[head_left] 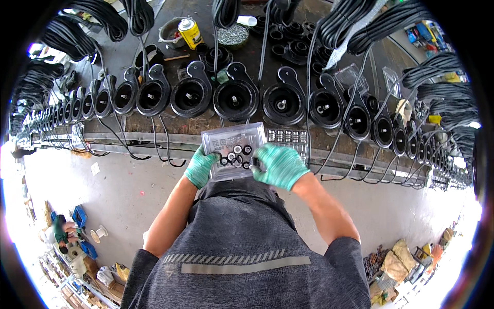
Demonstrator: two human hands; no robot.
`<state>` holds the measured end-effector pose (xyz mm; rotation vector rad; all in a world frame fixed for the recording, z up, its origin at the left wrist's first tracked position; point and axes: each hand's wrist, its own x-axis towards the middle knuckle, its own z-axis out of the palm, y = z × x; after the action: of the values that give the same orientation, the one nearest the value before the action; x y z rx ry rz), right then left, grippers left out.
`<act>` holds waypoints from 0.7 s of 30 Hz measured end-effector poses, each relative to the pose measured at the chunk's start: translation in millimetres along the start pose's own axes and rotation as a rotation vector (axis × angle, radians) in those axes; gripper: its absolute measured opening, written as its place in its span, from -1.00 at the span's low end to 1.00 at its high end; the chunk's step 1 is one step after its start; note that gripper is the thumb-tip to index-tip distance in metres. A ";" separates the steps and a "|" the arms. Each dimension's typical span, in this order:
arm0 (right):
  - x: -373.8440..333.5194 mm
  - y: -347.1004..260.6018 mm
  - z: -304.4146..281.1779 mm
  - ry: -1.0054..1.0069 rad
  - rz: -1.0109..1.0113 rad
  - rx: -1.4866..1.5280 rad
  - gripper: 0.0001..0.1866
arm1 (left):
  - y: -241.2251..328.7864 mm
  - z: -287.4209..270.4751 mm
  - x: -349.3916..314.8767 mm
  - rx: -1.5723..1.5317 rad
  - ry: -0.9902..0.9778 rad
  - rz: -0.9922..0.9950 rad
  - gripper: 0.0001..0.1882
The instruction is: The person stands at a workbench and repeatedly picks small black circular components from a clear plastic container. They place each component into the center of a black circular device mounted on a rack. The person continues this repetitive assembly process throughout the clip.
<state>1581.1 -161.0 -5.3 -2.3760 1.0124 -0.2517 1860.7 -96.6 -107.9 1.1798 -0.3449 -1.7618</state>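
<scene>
My left hand, in a green knit glove, grips the left edge of a clear plastic box and holds it tilted in front of my body. Inside the box lie several small black and white rings. My right hand, gloved alike, is at the box's right side with its fingers curled and pressed together. Something dark shows at those fingertips, too covered to name. Just beyond, a row of round black housings with metal shafts in their centres lines the bench edge.
A tray of small metal parts lies right of the box, partly behind my right hand. Bundled black cables hang above the workbench. A yellow spray can stands farther back. Another person is at far lower left.
</scene>
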 end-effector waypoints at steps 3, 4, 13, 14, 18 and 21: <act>9.4 -3.7 11.8 -0.066 -0.050 -0.108 -0.68 | 3.3 1.9 -6.5 0.051 0.011 0.014 -0.39; 11.8 -0.3 15.7 -0.080 -0.086 -0.098 -0.67 | 4.6 2.2 -11.1 0.029 0.016 0.027 -0.38; 22.8 8.4 -5.1 0.234 -0.050 0.229 -0.69 | 12.7 10.8 -50.1 -0.081 0.085 0.090 -0.39; 20.8 5.6 -12.5 0.224 -0.081 0.201 -0.71 | 17.4 11.7 -53.2 -0.099 0.089 0.085 -0.40; 20.2 -27.6 -33.1 0.161 -0.222 0.023 -0.75 | 38.0 8.7 -64.9 -0.165 0.076 0.078 -0.40; 29.5 -59.9 -26.2 0.067 -0.240 -0.175 -0.78 | 50.1 1.9 -74.1 -0.191 0.063 0.070 -0.39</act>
<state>1628.9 -158.4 48.3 -2.6670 0.8064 -0.3443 1892.6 -61.5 -32.1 1.0713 -0.1742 -1.6534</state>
